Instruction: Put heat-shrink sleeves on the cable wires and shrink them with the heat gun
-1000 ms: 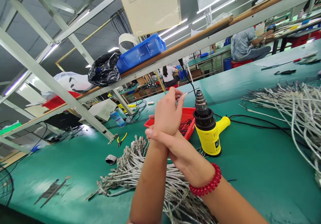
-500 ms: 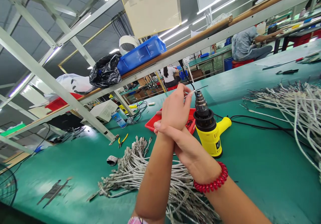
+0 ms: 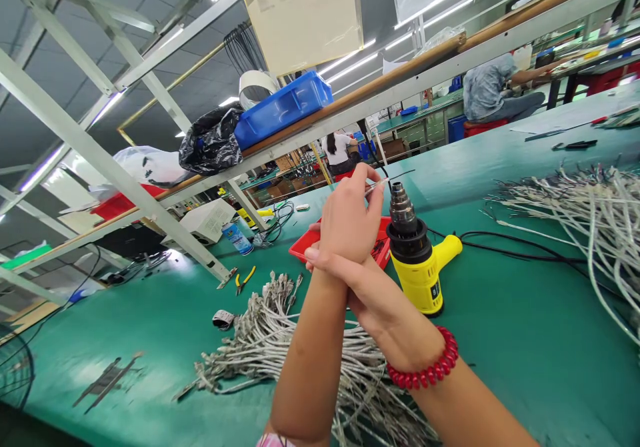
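Note:
My left hand [image 3: 350, 220] pinches a thin white cable [image 3: 379, 184] whose dark end [image 3: 406, 173] sticks out over the nozzle of the heat gun. The yellow heat gun [image 3: 417, 270] stands upright with its nozzle pointing up, just right of that hand. My right hand [image 3: 383, 300], below a red coiled bracelet [image 3: 425, 367], crosses my left arm and is closed round the left wrist. Its thumb lies on top; most of its fingers are hidden underneath. Behind my hands sits a red tray [image 3: 303, 243] with small dark pieces. White cables [image 3: 260, 347] lie heaped under my forearms.
More white cables [image 3: 600, 207] are piled at the right. Yellow-handled cutters [image 3: 245, 279], a tape roll [image 3: 223, 319] and a blue can [image 3: 237, 238] are on the left. A black cord [image 3: 520, 250] crosses the green table. A shelf [image 3: 400, 100] runs overhead; two people sit beyond.
Almost nothing differs. My left hand holds the cable end over the nozzle as before, and the view has shifted very slightly.

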A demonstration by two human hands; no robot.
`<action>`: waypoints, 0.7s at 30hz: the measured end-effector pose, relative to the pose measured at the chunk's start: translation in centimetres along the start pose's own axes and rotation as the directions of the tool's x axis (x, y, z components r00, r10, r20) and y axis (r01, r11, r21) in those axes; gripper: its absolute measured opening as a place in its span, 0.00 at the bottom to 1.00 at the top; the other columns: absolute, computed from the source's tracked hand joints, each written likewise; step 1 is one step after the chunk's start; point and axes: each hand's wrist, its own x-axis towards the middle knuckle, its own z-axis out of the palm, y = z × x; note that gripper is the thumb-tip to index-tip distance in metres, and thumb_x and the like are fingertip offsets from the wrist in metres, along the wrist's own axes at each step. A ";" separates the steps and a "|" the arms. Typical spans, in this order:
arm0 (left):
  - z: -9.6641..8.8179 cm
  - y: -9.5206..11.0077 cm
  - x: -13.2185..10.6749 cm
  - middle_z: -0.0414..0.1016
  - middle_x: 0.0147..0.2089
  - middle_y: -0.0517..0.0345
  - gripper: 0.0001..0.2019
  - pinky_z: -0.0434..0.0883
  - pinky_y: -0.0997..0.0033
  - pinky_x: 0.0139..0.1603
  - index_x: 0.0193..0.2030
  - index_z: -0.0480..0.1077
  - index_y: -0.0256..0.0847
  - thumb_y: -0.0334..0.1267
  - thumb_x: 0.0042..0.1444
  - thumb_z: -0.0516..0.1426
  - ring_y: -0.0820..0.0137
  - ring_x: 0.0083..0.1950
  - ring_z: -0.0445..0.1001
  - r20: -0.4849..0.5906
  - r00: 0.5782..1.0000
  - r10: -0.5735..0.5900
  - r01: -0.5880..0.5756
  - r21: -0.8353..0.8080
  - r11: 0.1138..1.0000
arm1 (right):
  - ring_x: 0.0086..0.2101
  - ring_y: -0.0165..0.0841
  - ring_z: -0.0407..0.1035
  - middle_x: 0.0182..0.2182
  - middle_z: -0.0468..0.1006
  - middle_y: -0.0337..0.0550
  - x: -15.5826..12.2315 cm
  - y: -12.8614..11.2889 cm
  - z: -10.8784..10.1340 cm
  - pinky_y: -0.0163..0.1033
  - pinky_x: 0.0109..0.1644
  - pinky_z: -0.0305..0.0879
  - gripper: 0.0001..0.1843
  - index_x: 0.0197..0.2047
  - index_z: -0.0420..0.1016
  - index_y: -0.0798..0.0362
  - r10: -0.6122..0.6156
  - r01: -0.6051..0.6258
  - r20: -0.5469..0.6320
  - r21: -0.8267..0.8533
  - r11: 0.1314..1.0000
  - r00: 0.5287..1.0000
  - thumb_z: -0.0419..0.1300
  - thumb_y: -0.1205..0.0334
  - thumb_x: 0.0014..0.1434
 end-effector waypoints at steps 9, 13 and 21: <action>0.3 -0.3 0.0 0.75 0.37 0.57 0.06 0.64 0.70 0.38 0.37 0.65 0.40 0.37 0.65 0.53 0.68 0.37 0.72 -0.006 1.000 0.026 -0.026 -0.086 0.996 | 0.34 0.29 0.71 0.33 0.76 0.36 0.0 -0.2 0.1 0.33 0.39 0.68 0.29 0.46 0.75 0.50 -0.002 0.002 0.000 0.009 1.000 1.000 0.74 0.62 0.37; 0.4 -0.2 0.1 0.72 0.30 0.61 0.06 0.59 0.71 0.33 0.37 0.64 0.41 0.38 0.65 0.52 0.71 0.29 0.66 0.029 0.999 0.016 -0.015 -0.032 0.999 | 0.35 0.28 0.70 0.37 0.76 0.36 -0.1 -0.2 0.1 0.31 0.37 0.67 0.30 0.46 0.75 0.49 -0.010 0.010 -0.017 0.022 1.000 1.000 0.74 0.62 0.36; 0.2 0.1 0.1 0.67 0.26 0.64 0.02 0.57 0.71 0.31 0.40 0.62 0.42 0.36 0.65 0.51 0.72 0.26 0.61 0.065 0.998 0.018 -0.016 -0.038 0.999 | 0.34 0.29 0.70 0.35 0.76 0.35 0.0 0.1 0.0 0.31 0.36 0.67 0.29 0.45 0.76 0.48 0.001 -0.001 -0.035 0.014 1.000 0.999 0.74 0.61 0.36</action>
